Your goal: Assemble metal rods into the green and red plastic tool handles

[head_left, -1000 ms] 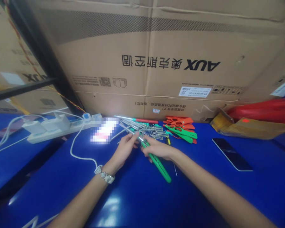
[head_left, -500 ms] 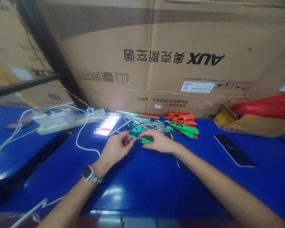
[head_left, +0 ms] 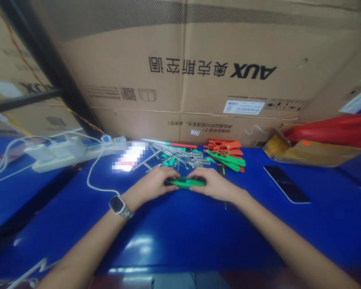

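Observation:
A green plastic piece [head_left: 187, 182] is held level between both hands, just above the blue table [head_left: 180, 228]. My left hand [head_left: 160, 182] pinches its left end, and my right hand [head_left: 213, 182] grips the right end. Behind the hands lies a pile of thin metal rods [head_left: 185, 155] with small teal parts [head_left: 169, 160] among them. To the right of the pile are several orange pieces [head_left: 224, 147] and green pieces [head_left: 228, 160] of a similar shape.
A lit phone [head_left: 130, 156] lies left of the pile, beside a white power strip [head_left: 63, 156] with cables. A dark phone [head_left: 285, 184] and an opened brown package [head_left: 315, 155] are at the right. A large cardboard box [head_left: 204, 44] stands behind.
My left hand has come against the green piece and closed on its left end. The piece now shows more fully, level between both hands. The camera view has shifted slightly.

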The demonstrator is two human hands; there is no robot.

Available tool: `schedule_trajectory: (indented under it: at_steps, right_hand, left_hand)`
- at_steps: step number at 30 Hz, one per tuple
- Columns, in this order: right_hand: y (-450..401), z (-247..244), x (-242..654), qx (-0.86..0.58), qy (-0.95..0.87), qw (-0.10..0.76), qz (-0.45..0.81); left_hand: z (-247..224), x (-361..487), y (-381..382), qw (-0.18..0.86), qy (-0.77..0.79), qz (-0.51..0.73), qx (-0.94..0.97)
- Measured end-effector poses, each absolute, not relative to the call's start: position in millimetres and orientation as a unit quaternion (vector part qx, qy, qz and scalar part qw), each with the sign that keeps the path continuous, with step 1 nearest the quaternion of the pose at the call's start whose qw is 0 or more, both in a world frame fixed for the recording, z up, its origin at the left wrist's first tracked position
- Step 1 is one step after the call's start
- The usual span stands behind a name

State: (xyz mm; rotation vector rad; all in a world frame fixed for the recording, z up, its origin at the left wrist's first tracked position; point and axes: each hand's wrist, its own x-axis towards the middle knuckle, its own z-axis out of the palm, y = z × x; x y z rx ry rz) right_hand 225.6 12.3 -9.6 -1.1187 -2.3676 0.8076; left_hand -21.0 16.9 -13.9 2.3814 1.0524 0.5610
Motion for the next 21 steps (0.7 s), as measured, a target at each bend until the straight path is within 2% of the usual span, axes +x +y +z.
schedule_trajectory:
  at_steps: [8, 15, 21]
  right_hand:
    - [23, -16, 226, -0.344, -0.863, 0.241, 0.281]
    - [21, -11, 219, -0.335, -0.883, 0.222, 0.241]
    - [27, -8, 218, -0.353, -0.863, 0.225, 0.283]
  left_hand:
    - [-21, -23, 12, 0.230, 0.408, 0.249, 0.848]
    - [-25, -23, 17, 0.259, 0.426, 0.274, 0.823]
    - [-24, -23, 11, 0.214, 0.442, 0.238, 0.838]
